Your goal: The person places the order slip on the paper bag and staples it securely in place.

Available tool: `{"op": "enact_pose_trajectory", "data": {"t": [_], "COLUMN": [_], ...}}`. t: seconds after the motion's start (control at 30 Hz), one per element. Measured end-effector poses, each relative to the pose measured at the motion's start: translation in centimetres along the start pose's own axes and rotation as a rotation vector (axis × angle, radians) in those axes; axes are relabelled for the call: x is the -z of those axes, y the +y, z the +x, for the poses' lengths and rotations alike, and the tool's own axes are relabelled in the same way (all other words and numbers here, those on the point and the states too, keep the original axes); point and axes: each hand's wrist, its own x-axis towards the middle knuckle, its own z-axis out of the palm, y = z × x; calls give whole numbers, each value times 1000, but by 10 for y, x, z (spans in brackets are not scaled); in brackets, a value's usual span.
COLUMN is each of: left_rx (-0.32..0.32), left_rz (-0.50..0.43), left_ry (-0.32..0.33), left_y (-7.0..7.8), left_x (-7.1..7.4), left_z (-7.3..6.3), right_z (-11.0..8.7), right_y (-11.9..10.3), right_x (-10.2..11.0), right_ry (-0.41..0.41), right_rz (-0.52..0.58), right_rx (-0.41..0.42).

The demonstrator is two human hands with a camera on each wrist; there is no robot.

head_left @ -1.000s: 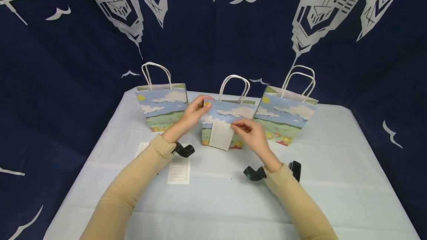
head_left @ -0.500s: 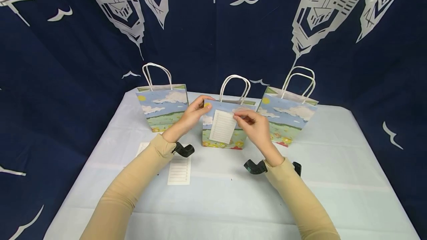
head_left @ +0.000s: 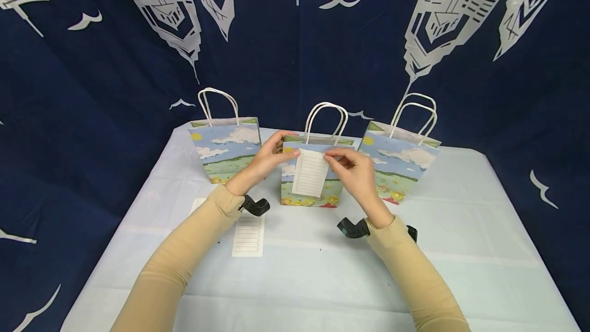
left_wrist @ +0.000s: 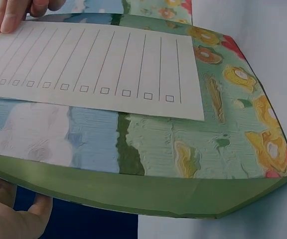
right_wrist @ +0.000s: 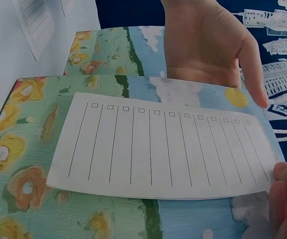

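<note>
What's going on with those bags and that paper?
Someone's right hand is pinching a lined paper by its top corner, over the front of the middle bag. The left hand holds that bag near its top. The left bag and right bag stand on either side. More paper lies on the table.

No readable text; row of printed checkboxes on paper slip.

Head view, loose sheet at 7 o'clock part-covered by left sleeve, black object at 4 o'clock mostly behind right sleeve, left wrist view, left hand cropped at 8 o'clock
</note>
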Motion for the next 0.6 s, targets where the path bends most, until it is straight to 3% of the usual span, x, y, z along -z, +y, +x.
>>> {"op": "enact_pose_trajectory", "data": {"t": [0.43, 0.6], "left_rx": [-56, -51], "left_rz": [74, 43], "left_ry": [33, 39], "left_y": [3, 16], "left_x": [-3, -6], "left_z": [12, 12], "right_z": [3, 4], "right_y": [-2, -3], "right_x": [4, 4], "right_ry": [42, 57], "right_rz": [-10, -6], "right_rx": [2, 17]}}
